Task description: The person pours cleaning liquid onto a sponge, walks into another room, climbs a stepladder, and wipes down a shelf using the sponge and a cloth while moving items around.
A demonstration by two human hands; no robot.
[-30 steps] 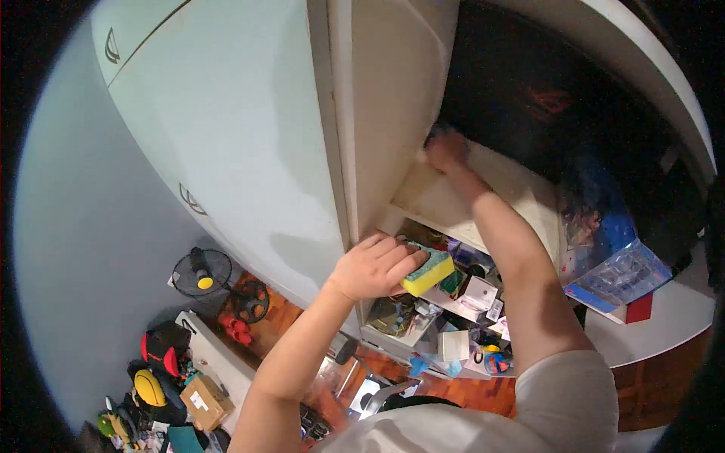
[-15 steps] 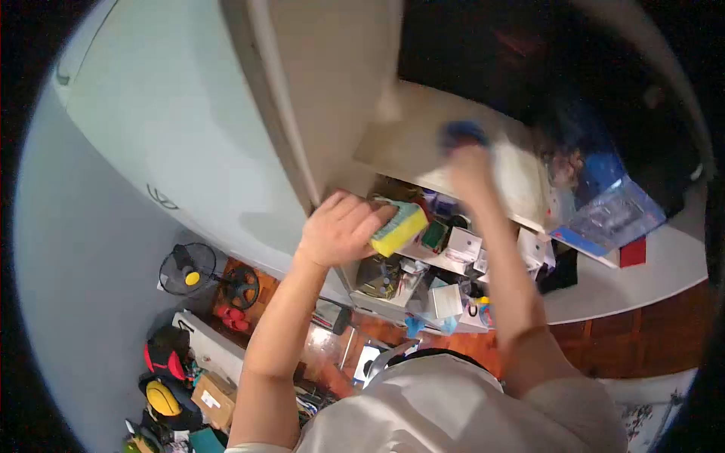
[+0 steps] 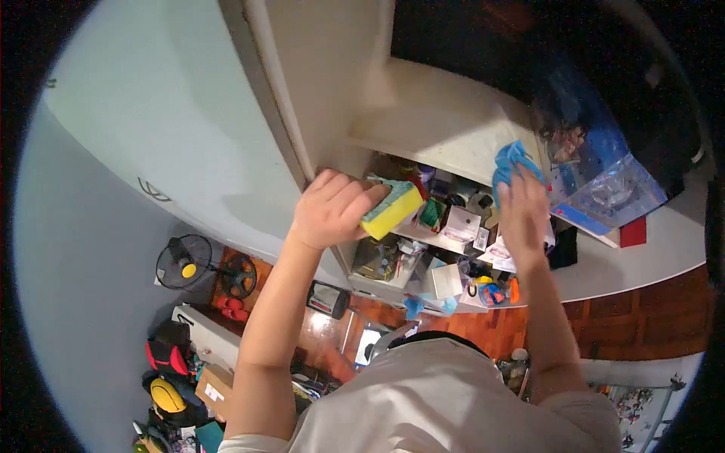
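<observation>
A yellow sponge with a green scouring side [image 3: 394,211] is gripped in my left hand [image 3: 333,208], close to the edge of the upright cabinet panel [image 3: 332,83]. My right hand [image 3: 524,211] is closed on a crumpled blue cloth [image 3: 514,155], at the right end of the pale shelf [image 3: 445,121]. The cloth bunches up past my fingertips, and the palm side of that hand is hidden.
Below the shelf, a cluttered compartment holds white boxes [image 3: 460,225] and small items. At right stands a clear and blue plastic case [image 3: 612,204] beside a red piece [image 3: 633,232]. A fan [image 3: 183,262], red shoes [image 3: 231,308] and a cardboard box [image 3: 215,389] are at lower left.
My right hand has moved right and toward me with the blue cloth, from the middle of the shelf to its right end. My left hand still holds the sponge, shifted slightly up and left.
</observation>
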